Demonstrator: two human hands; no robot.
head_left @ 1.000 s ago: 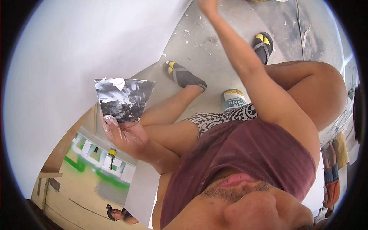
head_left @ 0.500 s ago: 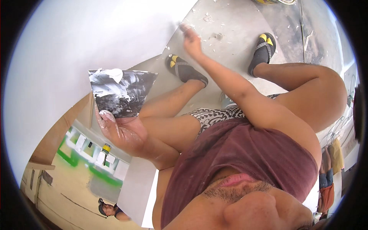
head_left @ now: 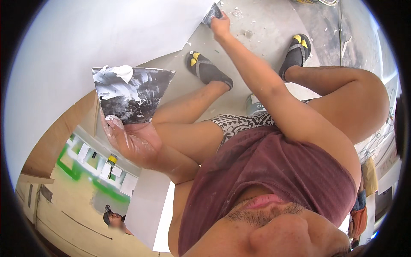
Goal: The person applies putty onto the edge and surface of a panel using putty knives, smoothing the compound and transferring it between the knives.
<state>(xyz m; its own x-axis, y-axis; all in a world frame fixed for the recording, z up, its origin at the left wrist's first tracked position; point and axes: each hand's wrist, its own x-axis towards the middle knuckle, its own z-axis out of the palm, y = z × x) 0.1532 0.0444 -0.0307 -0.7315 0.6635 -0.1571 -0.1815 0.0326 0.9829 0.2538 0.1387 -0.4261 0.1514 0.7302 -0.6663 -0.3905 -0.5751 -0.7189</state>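
My left hand (head_left: 133,139), smeared with white, grips the lower edge of a flat black board (head_left: 147,92). White putty (head_left: 124,73) is heaped at the board's upper left and spread thinly over its face. At the end of my outstretched right arm, my right hand (head_left: 221,26) is closed on a small dark spreader blade (head_left: 211,14) with whitish smears. That blade is at the edge of the large white panel (head_left: 111,34); whether it touches the surface I cannot tell.
White scraps (head_left: 239,32) litter the grey floor around my sandalled feet. A pale bucket (head_left: 255,104) stands partly hidden between my legs. Another person (head_left: 114,219) is at the lower left, beyond a white board (head_left: 147,205). Clothes (head_left: 358,218) hang at the right.
My right hand has moved farther away along the panel's edge, and its blade, blurred before, now shows its face. The black board in my left hand has shifted slightly up and left.
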